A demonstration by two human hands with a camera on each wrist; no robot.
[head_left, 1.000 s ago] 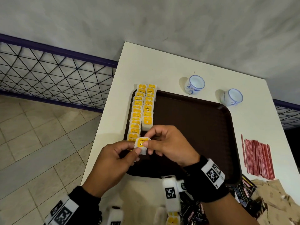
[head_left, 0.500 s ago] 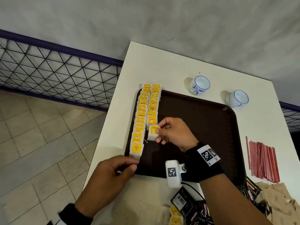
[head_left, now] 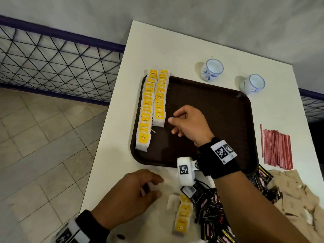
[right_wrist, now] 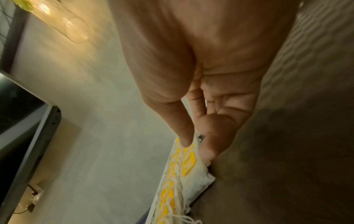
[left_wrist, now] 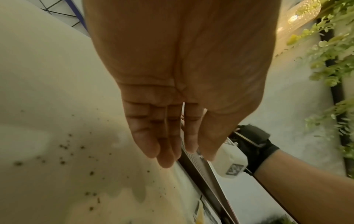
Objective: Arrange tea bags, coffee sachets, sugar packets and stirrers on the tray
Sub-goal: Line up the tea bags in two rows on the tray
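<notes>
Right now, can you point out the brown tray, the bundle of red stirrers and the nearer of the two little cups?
brown tray (head_left: 201,102), head view, bare middle of its floor.
red stirrers (head_left: 277,148), head view, middle of the bundle.
nearer cup (head_left: 252,84), head view, its white inside.

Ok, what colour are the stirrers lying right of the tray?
Red-and-white striped stirrers, clearest in the head view.

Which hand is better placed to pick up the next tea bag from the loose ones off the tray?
Left. The left hand hovers open over the white table beside the loose yellow-labelled tea bags; the right hand is farther, over the brown plastic tray.
</notes>
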